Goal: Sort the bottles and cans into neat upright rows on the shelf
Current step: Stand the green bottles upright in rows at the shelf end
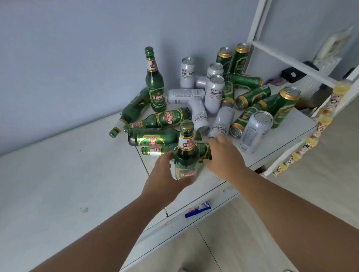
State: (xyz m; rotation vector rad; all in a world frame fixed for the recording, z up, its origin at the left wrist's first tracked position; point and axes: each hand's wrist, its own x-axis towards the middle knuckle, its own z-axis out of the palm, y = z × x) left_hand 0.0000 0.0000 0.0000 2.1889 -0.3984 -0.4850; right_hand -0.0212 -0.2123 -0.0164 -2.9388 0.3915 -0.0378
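green bottle (185, 155) upright at the white shelf's (72, 172) front edge | left hand (165, 177) wrapped around its lower body | right hand (225, 157) spread, fingers resting on a lying bottle (203, 150) just behind | beyond: upright bottle (155, 82) by the wall, silver cans (214, 94), green cans (285, 106), many toppled

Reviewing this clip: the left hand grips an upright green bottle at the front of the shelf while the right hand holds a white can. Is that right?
Not quite. In the head view the left hand does grip the upright green bottle, but the right hand holds no white can; it is open, reaching over a lying green bottle.
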